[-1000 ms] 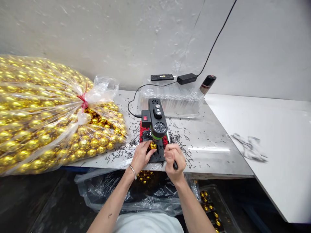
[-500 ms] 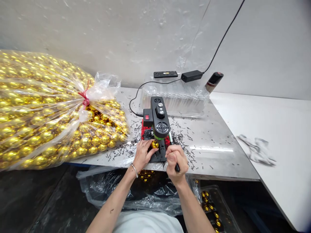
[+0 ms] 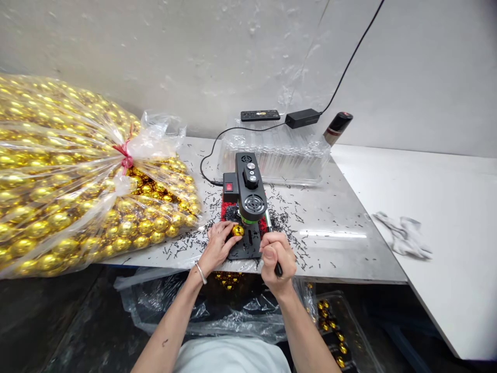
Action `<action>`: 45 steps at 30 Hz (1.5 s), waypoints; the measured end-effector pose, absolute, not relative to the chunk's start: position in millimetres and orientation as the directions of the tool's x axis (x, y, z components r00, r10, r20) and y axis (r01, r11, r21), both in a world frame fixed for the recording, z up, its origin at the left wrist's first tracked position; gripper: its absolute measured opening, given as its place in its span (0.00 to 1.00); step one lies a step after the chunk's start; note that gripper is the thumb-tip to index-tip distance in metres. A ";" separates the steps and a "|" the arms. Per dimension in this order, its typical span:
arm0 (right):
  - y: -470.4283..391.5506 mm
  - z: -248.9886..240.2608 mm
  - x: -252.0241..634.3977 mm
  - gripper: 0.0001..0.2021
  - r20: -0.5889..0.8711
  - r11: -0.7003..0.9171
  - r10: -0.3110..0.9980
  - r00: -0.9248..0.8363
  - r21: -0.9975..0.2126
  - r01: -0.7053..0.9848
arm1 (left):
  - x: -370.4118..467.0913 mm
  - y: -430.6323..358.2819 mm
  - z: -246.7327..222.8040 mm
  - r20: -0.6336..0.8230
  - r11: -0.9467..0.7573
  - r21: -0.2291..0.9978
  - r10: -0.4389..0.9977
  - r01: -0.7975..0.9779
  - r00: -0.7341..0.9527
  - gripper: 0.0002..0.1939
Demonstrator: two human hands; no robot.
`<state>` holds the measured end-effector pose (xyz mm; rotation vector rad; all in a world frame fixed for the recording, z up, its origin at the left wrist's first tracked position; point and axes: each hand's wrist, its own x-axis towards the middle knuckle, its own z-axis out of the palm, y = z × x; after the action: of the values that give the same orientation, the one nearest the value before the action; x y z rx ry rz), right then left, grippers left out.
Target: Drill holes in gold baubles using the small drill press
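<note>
Between the thumb and fingers of my left hand (image 3: 219,242) is a shiny gold ball (image 3: 238,230), which has a dark mark on its surface. The ball is just left of and below the head of a small black bench drill press (image 3: 251,189). My right hand (image 3: 278,259) is wrapped round the lever handle (image 3: 278,269) at the press's right side. Under the press lies a black base plate (image 3: 244,250) with red edging. Whatever sits under the drill head is mostly hidden. Black shavings (image 3: 289,228) are scattered around the base.
A big clear bag of gold balls (image 3: 77,207) fills the left. Behind the press are clear plastic trays (image 3: 279,155), a power adapter (image 3: 303,118) and a spray can (image 3: 337,128). White gloves (image 3: 404,235) lie at right. Below the edge hang an open plastic bag (image 3: 155,298) and a bin of balls (image 3: 351,321).
My left hand has drawn the gold ball slightly left, out from under the drill head. My right hand keeps its grip on the lever. The whole view has shifted a little.
</note>
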<state>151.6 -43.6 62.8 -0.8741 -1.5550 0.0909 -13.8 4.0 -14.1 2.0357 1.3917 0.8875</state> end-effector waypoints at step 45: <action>-35.5 13.4 154.3 0.14 0.869 0.726 0.488 0.082 -0.457 0.513 | 13.5 3.0 -26.3 0.389 -0.415 0.699 0.904 0.583 0.177 0.17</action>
<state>154.3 -35.5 13.4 -0.8446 -1.5473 -0.0222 13.5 3.0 -26.3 2.0680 1.4028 1.1154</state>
